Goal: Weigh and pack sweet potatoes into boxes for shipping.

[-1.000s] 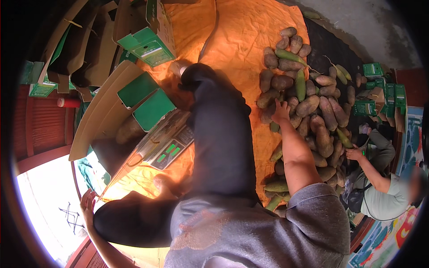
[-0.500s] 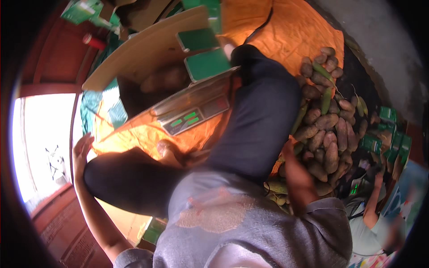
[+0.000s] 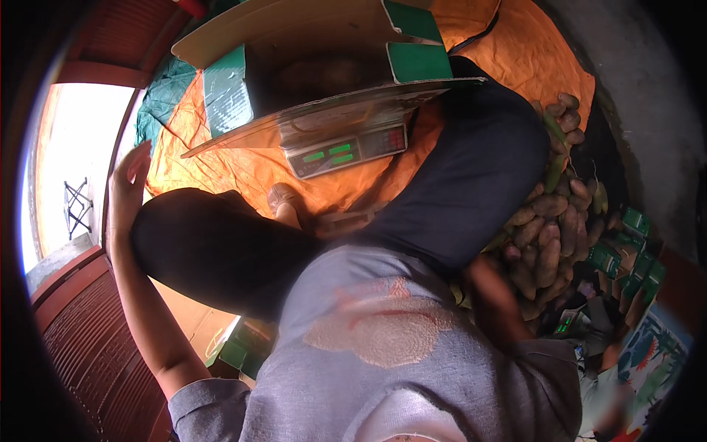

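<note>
My left hand (image 3: 131,175) is raised beside my left knee, fingers stretched out with nothing in them. My right hand (image 3: 480,274) reaches down beside my right thigh, at the near side of a pile of brown oblong vegetables (image 3: 546,254); its fingers are hidden behind the leg. Longer green ones (image 3: 556,173) lie among the brown. Before me an open carton (image 3: 317,110) with green flaps rests on a digital scale (image 3: 346,153) whose displays glow green. Inside, in shadow, lie some rounded brown shapes (image 3: 320,74).
An orange tarp (image 3: 243,166) lies under the scale, with my bare foot (image 3: 283,197) on it. Reddish-brown door panels (image 3: 96,346) and a bright opening stand at left. At right are green cartons (image 3: 626,258), a second scale (image 3: 567,321) and part of another person (image 3: 611,401).
The view has shifted, so the carton and scale appear higher and further right. My right hand has sunk behind my thigh. My left hand stays by the knee, fingers still stretched.
</note>
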A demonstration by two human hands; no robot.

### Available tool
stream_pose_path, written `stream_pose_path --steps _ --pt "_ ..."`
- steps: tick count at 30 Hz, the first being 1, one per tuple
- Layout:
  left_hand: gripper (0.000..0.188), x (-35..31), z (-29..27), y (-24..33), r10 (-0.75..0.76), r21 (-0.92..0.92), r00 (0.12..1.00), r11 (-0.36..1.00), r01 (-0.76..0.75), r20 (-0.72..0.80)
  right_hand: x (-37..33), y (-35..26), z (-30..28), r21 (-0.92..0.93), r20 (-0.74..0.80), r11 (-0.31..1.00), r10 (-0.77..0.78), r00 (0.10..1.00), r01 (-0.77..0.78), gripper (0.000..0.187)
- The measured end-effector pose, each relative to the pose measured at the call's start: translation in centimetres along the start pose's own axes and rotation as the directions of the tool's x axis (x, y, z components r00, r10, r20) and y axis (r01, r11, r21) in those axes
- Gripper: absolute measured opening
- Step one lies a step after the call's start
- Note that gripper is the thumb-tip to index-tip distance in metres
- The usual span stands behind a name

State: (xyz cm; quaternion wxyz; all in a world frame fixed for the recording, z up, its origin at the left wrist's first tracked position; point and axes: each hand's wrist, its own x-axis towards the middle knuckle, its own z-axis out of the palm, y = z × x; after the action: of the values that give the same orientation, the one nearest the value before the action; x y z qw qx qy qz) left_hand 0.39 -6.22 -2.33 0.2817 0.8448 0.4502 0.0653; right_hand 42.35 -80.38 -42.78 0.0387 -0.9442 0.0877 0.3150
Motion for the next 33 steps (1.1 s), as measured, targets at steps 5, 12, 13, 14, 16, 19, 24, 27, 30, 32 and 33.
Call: stream_pose_path --steps 5,12,13,14,16,19,24,27,30,32,33 --pt "0.032 -0.4 -0.7 5.3 0.308 0.349 0.945 0.902 -0.254 -0.110 -0.4 -10.6 -7.7 -0.066 -0.068 0.996 -0.065 0.996 0.061 0.098" --pt "0.042 2.0 3.2 18.8 0.513 0.032 0.855 0.856 -0.516 0.075 0.2 -11.5 -22.4 -0.031 -0.163 0.992 -0.125 0.979 0.122 0.100" --pt "0.041 2.1 4.0 19.5 0.547 0.090 0.829 0.825 -0.558 0.119 0.3 -10.5 -25.6 -0.027 -0.181 0.991 -0.134 0.974 0.132 0.101" --pt "0.042 2.2 5.3 19.7 0.551 0.168 0.821 0.804 -0.570 0.151 -0.6 -12.2 -26.1 -0.022 -0.194 0.989 -0.145 0.970 0.144 0.101" --pt "0.038 2.0 7.3 19.4 0.584 0.225 0.785 0.753 -0.619 0.204 -3.6 -17.3 -30.9 -0.066 -0.365 0.989 -0.150 0.919 0.136 0.103" --pt "0.031 2.0 8.6 19.5 0.591 0.288 0.736 0.679 -0.675 0.331 -6.1 -20.1 -38.2 0.184 -0.550 0.925 -0.184 0.815 0.333 0.103" --pt "0.039 0.7 9.0 19.2 0.672 0.348 0.679 0.586 -0.732 0.296 -15.9 -32.3 -44.4 0.485 -0.576 0.600 -0.329 0.749 0.636 0.086" --pt "0.040 1.0 9.4 19.3 0.685 0.334 0.670 0.584 -0.740 0.285 -21.4 -38.7 -44.5 0.445 -0.530 0.402 -0.602 0.597 0.800 0.077" --pt "0.039 1.3 9.7 18.8 0.672 0.345 0.677 0.586 -0.733 0.299 -25.5 -45.0 -42.2 0.266 -0.441 0.189 -0.848 0.294 0.945 0.068" --pt "0.029 1.6 10.1 18.4 0.703 0.304 0.675 0.607 -0.734 0.227 -27.5 -47.9 -40.6 0.165 -0.326 0.142 -0.926 0.190 0.976 0.068" --pt "0.027 1.8 10.1 18.3 0.679 0.289 0.697 0.636 -0.716 0.231 -27.1 -48.4 -40.6 0.168 -0.324 0.160 -0.923 0.208 0.973 0.068"
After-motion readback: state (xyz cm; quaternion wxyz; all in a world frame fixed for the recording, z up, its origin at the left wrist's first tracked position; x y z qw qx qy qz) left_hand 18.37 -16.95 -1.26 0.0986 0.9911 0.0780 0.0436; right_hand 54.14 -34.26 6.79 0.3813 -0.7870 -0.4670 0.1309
